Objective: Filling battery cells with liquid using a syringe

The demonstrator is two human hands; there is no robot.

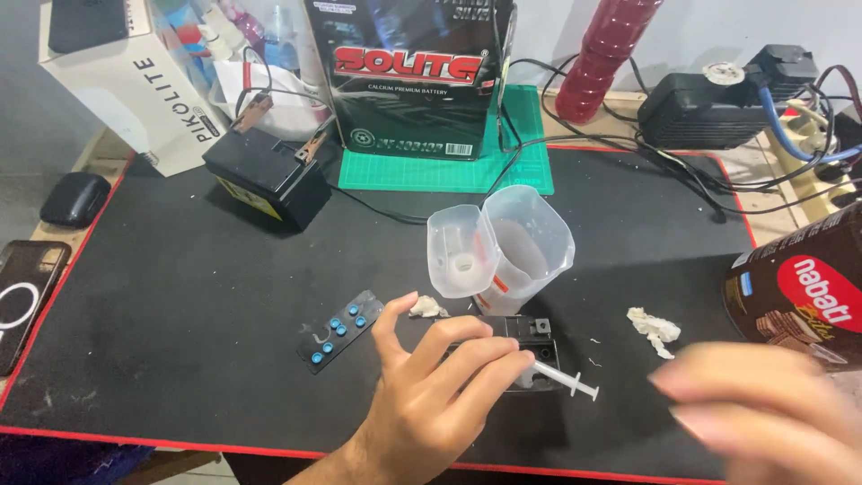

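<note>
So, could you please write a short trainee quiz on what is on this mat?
1. True or false: the left hand holds a syringe.
2. What colour are the caps on the black strip? A red, B blue, C white.
3. Which hand is blurred at the picture's lower right?

Key: 1 true; 2 B; 3 the right hand.

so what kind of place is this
Probably a home hobby or repair bench for batteries: a small black battery with clips on it, a charger trailing cables, and a black work mat. The left hand holds a syringe.
</note>
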